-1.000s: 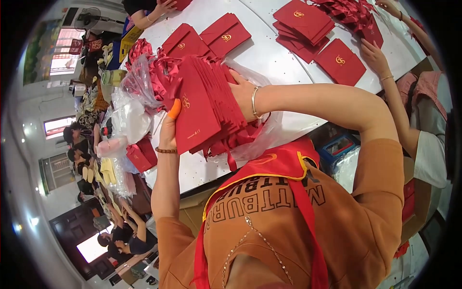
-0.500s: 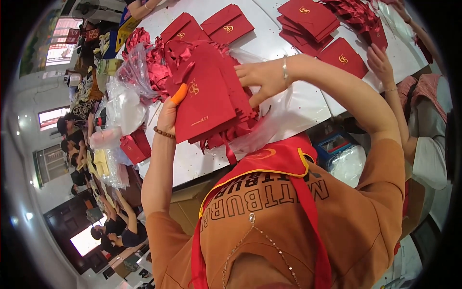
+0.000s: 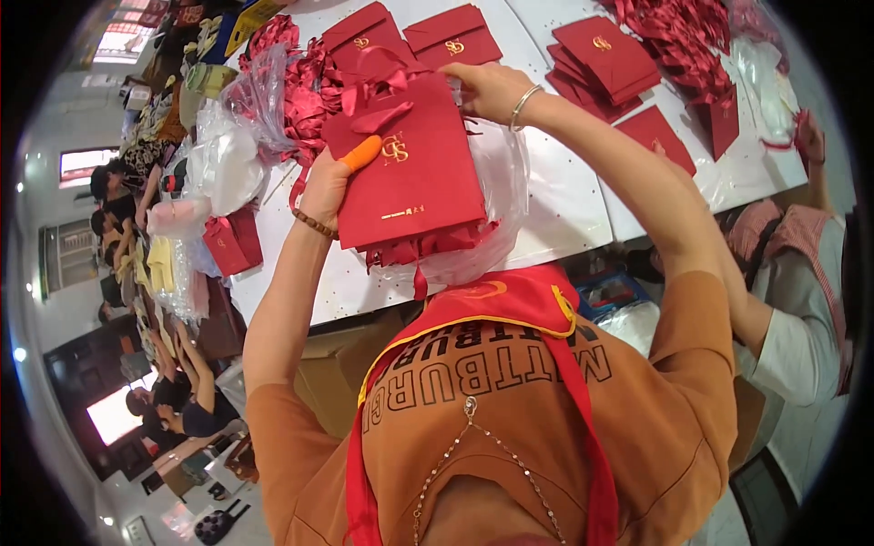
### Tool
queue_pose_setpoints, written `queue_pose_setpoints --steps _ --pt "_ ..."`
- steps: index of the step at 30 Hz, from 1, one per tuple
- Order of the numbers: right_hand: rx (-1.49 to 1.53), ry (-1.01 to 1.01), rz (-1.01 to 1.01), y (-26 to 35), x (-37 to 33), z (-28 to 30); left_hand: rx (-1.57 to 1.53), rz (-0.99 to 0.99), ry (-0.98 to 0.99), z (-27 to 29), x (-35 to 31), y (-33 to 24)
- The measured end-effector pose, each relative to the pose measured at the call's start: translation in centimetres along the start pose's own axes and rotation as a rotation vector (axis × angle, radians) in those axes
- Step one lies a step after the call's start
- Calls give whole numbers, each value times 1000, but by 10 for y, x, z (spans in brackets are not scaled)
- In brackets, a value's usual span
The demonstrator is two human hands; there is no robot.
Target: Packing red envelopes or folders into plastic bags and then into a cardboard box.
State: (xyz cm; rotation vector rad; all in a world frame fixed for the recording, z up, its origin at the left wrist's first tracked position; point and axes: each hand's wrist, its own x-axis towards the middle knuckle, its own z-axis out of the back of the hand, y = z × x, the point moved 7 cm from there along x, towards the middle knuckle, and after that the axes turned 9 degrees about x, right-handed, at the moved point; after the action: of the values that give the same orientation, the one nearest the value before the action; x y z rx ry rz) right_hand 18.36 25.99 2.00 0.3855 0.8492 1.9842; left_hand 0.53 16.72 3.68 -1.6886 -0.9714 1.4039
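Observation:
A flat red paper bag (image 3: 414, 187) with a gold emblem and satin ribbon lies at the front of a stack of similar bags. My left hand (image 3: 326, 189) grips its left edge, with an orange finger cot (image 3: 362, 153) on the thumb pressed against the front. At the top right corner, my right hand (image 3: 492, 93) is closed, fingertips pinching the bag's upper edge near a red ribbon (image 3: 387, 75). More bags and ribbon ends show below it, on a clear plastic bag (image 3: 510, 182).
Folded red bags (image 3: 452, 38) lie at the back of the white table (image 3: 560, 196), with another pile (image 3: 610, 59) farther right. Tangled red ribbons (image 3: 314, 100) sit left. A co-worker's arm (image 3: 742, 314) reaches in at right; other people work far left.
My right hand has moved up from the stack's right side to the front bag's top corner, its spread fingers now closed. The front bag has turned straighter and flatter in my left hand.

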Motion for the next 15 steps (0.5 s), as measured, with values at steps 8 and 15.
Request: queue_pose_setpoints --steps 8,15 --pt "123 -30 -40 -4 30 -4 150 -113 -77 6 -6 -7" --pt "660 -234 -244 -48 68 -9 154 -286 -138 -1 -5 -4"
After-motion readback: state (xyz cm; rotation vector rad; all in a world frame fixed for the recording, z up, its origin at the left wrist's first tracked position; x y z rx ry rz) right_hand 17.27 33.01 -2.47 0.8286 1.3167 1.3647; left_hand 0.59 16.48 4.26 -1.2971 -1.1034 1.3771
